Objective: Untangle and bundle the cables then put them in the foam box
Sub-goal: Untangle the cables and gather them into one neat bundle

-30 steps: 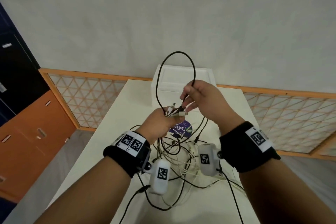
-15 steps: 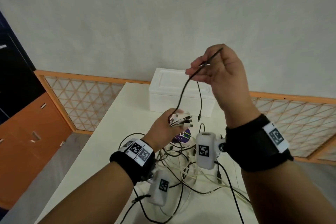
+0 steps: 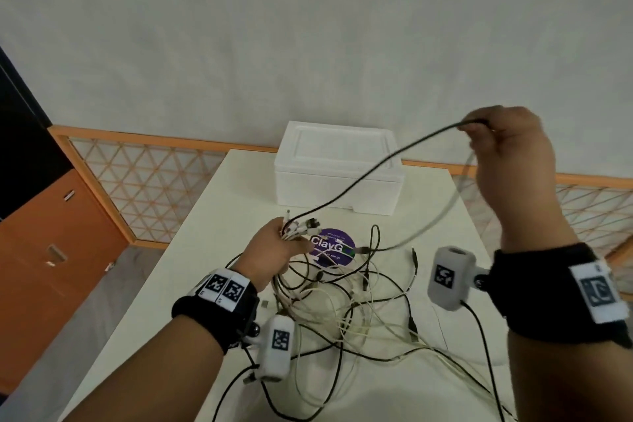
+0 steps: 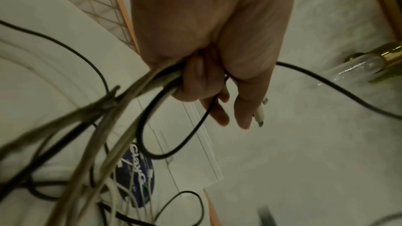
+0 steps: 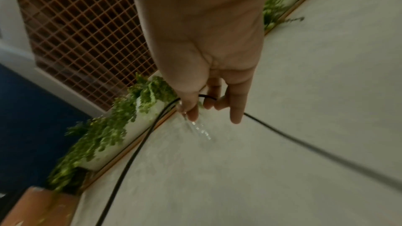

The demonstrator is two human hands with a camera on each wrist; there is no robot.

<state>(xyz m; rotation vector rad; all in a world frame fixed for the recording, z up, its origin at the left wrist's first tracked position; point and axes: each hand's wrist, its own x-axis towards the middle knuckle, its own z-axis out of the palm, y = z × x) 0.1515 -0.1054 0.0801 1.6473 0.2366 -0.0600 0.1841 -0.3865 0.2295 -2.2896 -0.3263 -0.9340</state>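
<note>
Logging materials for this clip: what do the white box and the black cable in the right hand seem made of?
White box: apparently expanded foam, matte, thick soft-edged walls. Black cable: likely rubber or plastic jacket, thin, matte, bending freely from the right hand.

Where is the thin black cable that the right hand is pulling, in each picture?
Head: the thin black cable slants from the left hand up to the right hand.
Left wrist: it leaves the fist rightward.
Right wrist: it passes through the fingers.
Shared landmark: the orange lattice panel.
</note>
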